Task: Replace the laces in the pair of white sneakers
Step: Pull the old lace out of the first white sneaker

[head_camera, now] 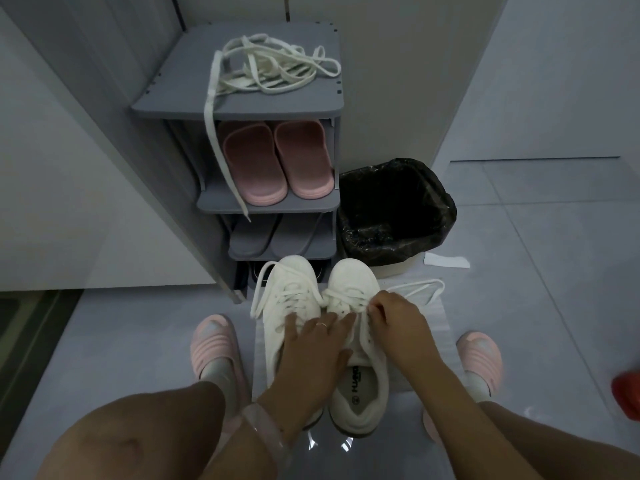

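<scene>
Two white sneakers stand side by side on a pale mat on the floor, toes toward the shoe rack. The left sneaker (289, 299) is laced, with loose ends trailing to its left. My left hand (311, 355) lies flat across both sneakers, fingers spread, holding them down. My right hand (391, 322) pinches the lace (415, 287) of the right sneaker (356, 382) near its upper eyelets; that lace loops out to the right. A tangle of white spare laces (273, 69) lies on top of the grey rack, one end hanging down its front.
The grey shoe rack (242, 107) holds pink slippers (273, 161) and grey slippers below. A bin with a black bag (394, 213) stands to its right. My feet in pink slippers flank the mat. A red object (627, 393) sits at the right edge.
</scene>
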### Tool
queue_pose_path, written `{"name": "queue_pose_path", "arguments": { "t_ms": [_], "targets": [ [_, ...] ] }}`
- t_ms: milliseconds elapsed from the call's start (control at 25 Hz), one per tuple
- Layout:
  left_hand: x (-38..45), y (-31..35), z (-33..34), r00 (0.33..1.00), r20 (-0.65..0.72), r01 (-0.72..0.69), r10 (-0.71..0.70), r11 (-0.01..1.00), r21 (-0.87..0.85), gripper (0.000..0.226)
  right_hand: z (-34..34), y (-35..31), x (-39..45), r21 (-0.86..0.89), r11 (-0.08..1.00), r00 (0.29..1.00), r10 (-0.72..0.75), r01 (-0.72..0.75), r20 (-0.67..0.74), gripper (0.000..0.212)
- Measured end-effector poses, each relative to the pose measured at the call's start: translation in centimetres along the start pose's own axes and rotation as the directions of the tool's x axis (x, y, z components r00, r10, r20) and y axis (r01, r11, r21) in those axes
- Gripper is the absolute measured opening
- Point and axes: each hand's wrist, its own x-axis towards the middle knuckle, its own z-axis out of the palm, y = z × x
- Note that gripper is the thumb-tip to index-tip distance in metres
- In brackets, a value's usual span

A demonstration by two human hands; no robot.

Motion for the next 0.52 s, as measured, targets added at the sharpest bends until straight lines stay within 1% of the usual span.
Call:
{"name": "queue_pose_path", "arguments": {
  "t_ms": [120, 160, 240, 320, 360, 440, 480, 520],
  "targets": [
    [-0.4, -0.8, 1.1, 0.998, -0.063, -0.028, 0.030, 0.999, 0.029, 0.049, 0.3, -0.2, 0.2, -0.029, 0.998, 0.998, 0.060, -0.060, -0.008, 0.009],
    [-0.6, -0.9, 1.7, 0.997, -0.069, -0.040, 0.042, 0.999, 0.030, 0.047, 0.4, -0.3, 0.5, -0.055, 0.996, 0.997, 0.074, -0.075, -0.020, 0.011],
    [-0.9, -0.7, 2.0, 0.996, -0.070, -0.049, 0.052, 0.998, 0.040, 0.044, 0.6, -1.1, 0.9, -0.195, 0.978, 0.997, 0.070, -0.075, -0.029, 0.017],
    [-0.9, -0.7, 2.2, 0.995, -0.083, -0.043, 0.049, 0.997, 0.068, 0.042, 0.6, -2.5, 0.9, -0.361, 0.932, 1.000, 0.022, -0.028, -0.020, 0.021],
    [-0.8, -0.7, 2.1, 0.997, -0.072, -0.033, 0.036, 0.998, 0.051, 0.041, 0.8, -2.9, 1.0, -0.419, 0.908, 1.000, -0.003, 0.005, 0.005, 0.025],
    [-0.8, -0.6, 2.1, 0.997, -0.073, -0.027, 0.028, 1.000, 0.014, 0.040, 0.7, -2.9, 1.7, -0.507, 0.860, 0.998, -0.031, 0.055, 0.056, 0.028],
    [-0.8, -0.7, 2.3, 0.996, -0.083, -0.036, 0.036, 0.999, 0.002, 0.039, 0.4, -2.8, 2.1, -0.526, 0.844, 0.994, -0.073, 0.103, 0.078, 0.026],
    [-0.7, -0.7, 2.3, 0.997, -0.068, -0.037, 0.036, 0.999, -0.011, 0.038, -0.1, -2.6, 2.6, -0.562, 0.810, 0.986, -0.147, 0.168, 0.083, 0.025]
  ]
}}
